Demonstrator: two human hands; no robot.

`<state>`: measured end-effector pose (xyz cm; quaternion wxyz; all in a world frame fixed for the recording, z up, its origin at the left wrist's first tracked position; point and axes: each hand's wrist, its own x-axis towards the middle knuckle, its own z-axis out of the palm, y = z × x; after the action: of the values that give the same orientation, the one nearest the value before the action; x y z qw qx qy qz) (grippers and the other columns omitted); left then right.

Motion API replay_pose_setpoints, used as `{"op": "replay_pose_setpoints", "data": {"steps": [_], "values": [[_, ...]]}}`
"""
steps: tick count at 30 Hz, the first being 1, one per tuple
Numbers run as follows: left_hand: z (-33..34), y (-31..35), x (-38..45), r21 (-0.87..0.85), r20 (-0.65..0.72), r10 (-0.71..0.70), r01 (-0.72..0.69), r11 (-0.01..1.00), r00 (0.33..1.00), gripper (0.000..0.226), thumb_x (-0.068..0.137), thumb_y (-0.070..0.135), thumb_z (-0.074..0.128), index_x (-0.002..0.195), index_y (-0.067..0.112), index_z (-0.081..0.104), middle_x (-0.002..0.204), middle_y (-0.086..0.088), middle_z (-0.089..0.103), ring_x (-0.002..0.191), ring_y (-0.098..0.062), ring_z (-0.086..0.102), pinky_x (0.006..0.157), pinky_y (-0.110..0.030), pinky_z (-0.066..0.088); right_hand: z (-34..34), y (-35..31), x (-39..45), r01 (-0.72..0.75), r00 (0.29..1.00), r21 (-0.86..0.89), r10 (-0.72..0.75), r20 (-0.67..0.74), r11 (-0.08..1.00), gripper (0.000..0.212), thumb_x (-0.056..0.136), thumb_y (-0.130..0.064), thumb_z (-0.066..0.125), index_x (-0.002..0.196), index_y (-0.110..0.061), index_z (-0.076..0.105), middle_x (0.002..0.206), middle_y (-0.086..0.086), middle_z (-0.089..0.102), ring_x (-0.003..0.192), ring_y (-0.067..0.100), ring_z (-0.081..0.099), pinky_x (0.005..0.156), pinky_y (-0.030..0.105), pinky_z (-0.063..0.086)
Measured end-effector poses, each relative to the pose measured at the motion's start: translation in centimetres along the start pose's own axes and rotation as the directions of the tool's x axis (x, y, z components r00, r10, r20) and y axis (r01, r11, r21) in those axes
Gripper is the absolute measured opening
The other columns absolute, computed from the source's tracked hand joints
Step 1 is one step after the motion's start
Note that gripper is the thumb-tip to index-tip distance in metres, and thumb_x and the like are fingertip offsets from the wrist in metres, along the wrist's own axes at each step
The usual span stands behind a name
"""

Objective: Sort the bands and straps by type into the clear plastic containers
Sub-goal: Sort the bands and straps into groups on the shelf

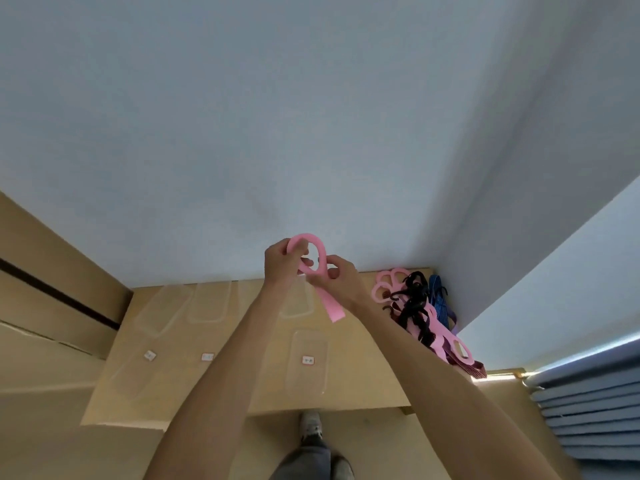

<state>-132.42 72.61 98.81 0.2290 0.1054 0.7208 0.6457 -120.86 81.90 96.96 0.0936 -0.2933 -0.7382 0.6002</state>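
Both hands hold a flat pink band [320, 252] up in front of the wall, above the wooden table [367, 379]. My left hand [281, 260] grips one side of its loop, my right hand [334, 274] pinches the crossing below, and a loose end hangs down to the right. A pile of bands and straps [420, 311] lies at the table's far right: pink looped bands, black cords with hooks, blue and purple straps. Clear plastic containers stand on the table: one with a label [307, 360] under my arms, others [207, 303] at the back left.
Two more small labels [207, 357] mark clear containers at the front left. The table sits in a corner of pale walls. A wooden unit [52, 292] stands on the left, a blue padded surface [588, 403] on the right. My legs and shoes [311, 424] show below the table edge.
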Motion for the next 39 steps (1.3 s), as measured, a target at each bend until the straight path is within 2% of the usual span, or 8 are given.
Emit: {"op": "replay_pose_setpoints", "data": {"steps": [5, 7, 11, 15, 18, 26, 31, 39], "values": [[-4.0, -2.3, -2.7, 0.1, -0.118, -0.041, 0.053, 0.994, 0.992, 0.01, 0.087, 0.01, 0.062, 0.095, 0.009, 0.067, 0.082, -0.004, 0.07, 0.061, -0.021, 0.069, 0.064, -0.037, 0.055, 2.8, 1.2, -2.2, 0.034, 0.993, -0.12, -0.02, 0.114, 0.992, 0.047, 0.081, -0.017, 0.073, 0.125, -0.02, 0.06, 0.095, 0.002, 0.073, 0.082, 0.016, 0.07, 0.071, 0.029, 0.053], [-5.5, -2.9, -3.4, 0.134, -0.125, -0.09, 0.107, 0.985, 0.988, 0.02, 0.088, 0.011, 0.062, 0.107, 0.013, 0.063, 0.083, -0.008, 0.071, 0.063, -0.018, 0.067, 0.058, -0.032, 0.052, 4.2, 1.6, -2.8, 0.042, 0.992, -0.159, -0.022, 0.123, 0.986, 0.047, 0.084, -0.014, 0.067, 0.129, -0.021, 0.056, 0.089, -0.002, 0.07, 0.077, 0.013, 0.067, 0.067, 0.027, 0.049], [-8.2, -4.6, -4.3, 0.286, -0.1, -0.121, 0.145, 0.947, 0.988, 0.018, 0.085, 0.006, 0.058, 0.085, 0.008, 0.076, 0.08, -0.012, 0.074, 0.073, -0.024, 0.066, 0.067, -0.042, 0.059, 6.8, 2.9, -3.2, 0.011, 0.987, -0.243, 0.028, 0.157, 0.97, 0.049, 0.09, -0.008, 0.053, 0.138, -0.015, 0.048, 0.087, 0.004, 0.069, 0.075, 0.018, 0.064, 0.06, 0.028, 0.045], [-11.5, -6.6, -4.8, 0.421, -0.09, -0.101, 0.13, 0.898, 0.991, 0.023, 0.082, 0.001, 0.056, 0.091, 0.007, 0.077, 0.082, -0.01, 0.074, 0.082, -0.031, 0.069, 0.074, -0.044, 0.059, 10.0, 3.7, -3.0, -0.024, 0.961, -0.339, 0.115, 0.251, 0.94, 0.066, 0.082, -0.019, 0.072, 0.142, -0.019, 0.044, 0.107, 0.005, 0.068, 0.084, 0.016, 0.065, 0.066, 0.023, 0.047], [-14.8, -8.0, -4.6, 0.411, -0.13, -0.132, 0.175, 0.895, 0.983, 0.024, 0.083, 0.001, 0.061, 0.102, 0.006, 0.074, 0.092, -0.013, 0.074, 0.088, -0.031, 0.069, 0.08, -0.042, 0.058, 13.4, 3.9, -2.5, 0.002, 0.933, -0.464, 0.166, 0.321, 0.886, 0.083, 0.072, -0.017, 0.082, 0.145, -0.019, 0.04, 0.12, 0.008, 0.066, 0.098, 0.025, 0.065, 0.083, 0.034, 0.051], [-26.3, -12.4, -1.0, 0.524, -0.083, -0.216, 0.227, 0.821, 0.973, 0.026, 0.086, 0.006, 0.063, 0.11, 0.007, 0.071, 0.1, -0.011, 0.072, 0.088, -0.028, 0.067, 0.07, -0.031, 0.051, 25.8, 3.7, -0.2, -0.007, 0.934, -0.598, 0.219, 0.283, 0.802, 0.068, 0.076, -0.013, 0.07, 0.139, -0.021, 0.047, 0.111, 0.009, 0.069, 0.098, 0.03, 0.066, 0.081, 0.037, 0.055], [-33.3, -16.7, 2.1, 0.704, -0.023, -0.325, 0.246, 0.666, 0.946, 0.019, 0.09, 0.006, 0.052, 0.094, 0.006, 0.071, 0.087, -0.008, 0.069, 0.088, -0.03, 0.067, 0.062, -0.029, 0.041, 34.5, 4.9, 1.0, -0.118, 0.914, -0.641, 0.336, 0.229, 0.758, 0.064, 0.079, -0.015, 0.068, 0.14, -0.019, 0.048, 0.118, 0.011, 0.067, 0.107, 0.031, 0.063, 0.088, 0.038, 0.053], [-43.5, -21.6, 4.4, 0.755, -0.063, -0.414, 0.315, 0.575, 0.908, 0.016, 0.095, 0.021, 0.06, 0.104, 0.009, 0.066, 0.101, -0.008, 0.07, 0.093, -0.028, 0.067, 0.077, -0.037, 0.055, 46.6, 5.8, 1.4, -0.152, 0.838, -0.681, 0.459, 0.295, 0.716, 0.072, 0.079, -0.011, 0.069, 0.145, -0.02, 0.042, 0.123, 0.011, 0.066, 0.109, 0.032, 0.063, 0.087, 0.037, 0.053]]}}
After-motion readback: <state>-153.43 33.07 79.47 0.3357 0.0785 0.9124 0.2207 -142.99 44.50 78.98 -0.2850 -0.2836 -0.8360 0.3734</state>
